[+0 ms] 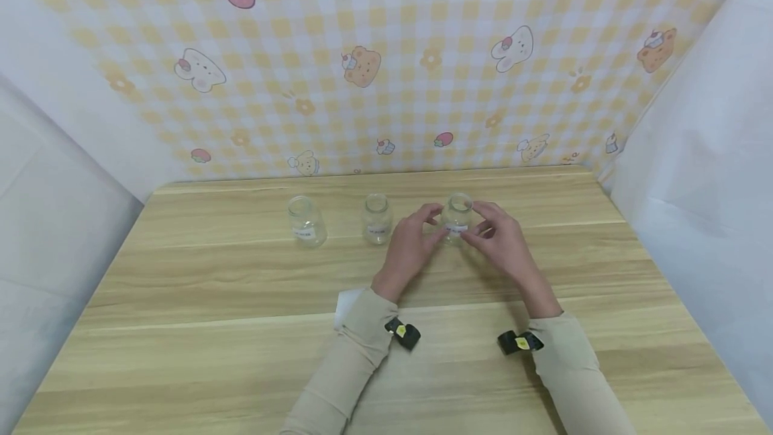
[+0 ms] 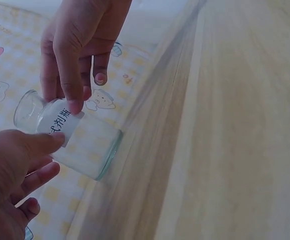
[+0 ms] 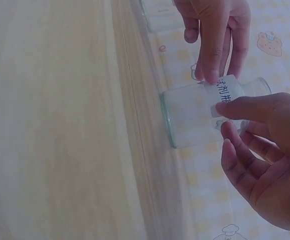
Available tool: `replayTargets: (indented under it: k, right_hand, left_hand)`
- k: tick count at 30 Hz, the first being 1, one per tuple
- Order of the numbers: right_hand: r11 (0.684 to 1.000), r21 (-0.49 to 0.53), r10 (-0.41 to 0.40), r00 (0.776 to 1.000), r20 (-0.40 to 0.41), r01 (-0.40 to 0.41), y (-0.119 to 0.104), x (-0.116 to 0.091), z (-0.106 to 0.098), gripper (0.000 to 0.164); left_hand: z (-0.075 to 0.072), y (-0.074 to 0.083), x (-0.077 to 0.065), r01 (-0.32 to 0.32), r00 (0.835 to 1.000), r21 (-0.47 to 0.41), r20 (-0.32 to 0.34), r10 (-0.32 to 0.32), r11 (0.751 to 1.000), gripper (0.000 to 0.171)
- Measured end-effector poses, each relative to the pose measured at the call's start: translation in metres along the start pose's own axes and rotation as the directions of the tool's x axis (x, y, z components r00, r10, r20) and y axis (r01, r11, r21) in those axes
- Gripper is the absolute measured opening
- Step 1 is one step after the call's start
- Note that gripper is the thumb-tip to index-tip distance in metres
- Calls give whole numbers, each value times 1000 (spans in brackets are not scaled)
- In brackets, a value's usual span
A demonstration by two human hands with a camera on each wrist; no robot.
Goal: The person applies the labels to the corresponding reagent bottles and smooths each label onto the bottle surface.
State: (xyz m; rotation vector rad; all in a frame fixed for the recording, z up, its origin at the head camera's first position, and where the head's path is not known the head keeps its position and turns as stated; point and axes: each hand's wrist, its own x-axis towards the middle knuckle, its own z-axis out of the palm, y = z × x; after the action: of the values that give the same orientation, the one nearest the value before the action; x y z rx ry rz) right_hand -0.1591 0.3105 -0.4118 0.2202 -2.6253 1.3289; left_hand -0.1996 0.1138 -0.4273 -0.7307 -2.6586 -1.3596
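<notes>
A clear glass reagent bottle point(image 1: 457, 217) with a white label stands on the table at the right end of a row. From its left side my left hand point(image 1: 412, 244) holds it, thumb on the label's edge and fingers bent toward the back. On the opposite side my right hand point(image 1: 502, 242) does the same. Both thumbs press the label point(image 2: 60, 120), which carries black printed characters, in the left wrist view. The right wrist view shows the bottle's bare lower glass point(image 3: 187, 117) below the fingers. Parts of the fingers behind the bottle are hidden.
Two similar labelled glass bottles stand to the left, one in the middle point(image 1: 377, 220) and one farther left point(image 1: 306, 223). A white paper piece point(image 1: 347, 304) lies partly under the left sleeve. Behind the wooden table point(image 1: 211, 287) hangs a yellow checked cloth point(image 1: 417, 106).
</notes>
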Motion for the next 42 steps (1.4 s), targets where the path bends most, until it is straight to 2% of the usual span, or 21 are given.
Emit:
replayTargets:
  k: [10, 21, 42]
  right_hand:
    - [1000, -7, 3, 1000, 26, -3, -3, 1, 0, 57]
    - [1000, 15, -1, 999, 33, 1, 1, 0, -2, 54]
    - [999, 24, -30, 997, 70, 28, 6, 0, -11, 49]
  left_hand:
    - [3, 0, 1, 4, 999, -6, -42, -4, 1000, 49]
    - [0, 1, 2, -26, 999, 14, -26, 26, 1000, 46]
    - [-3, -2, 2, -29, 999, -12, 23, 29, 1000, 38]
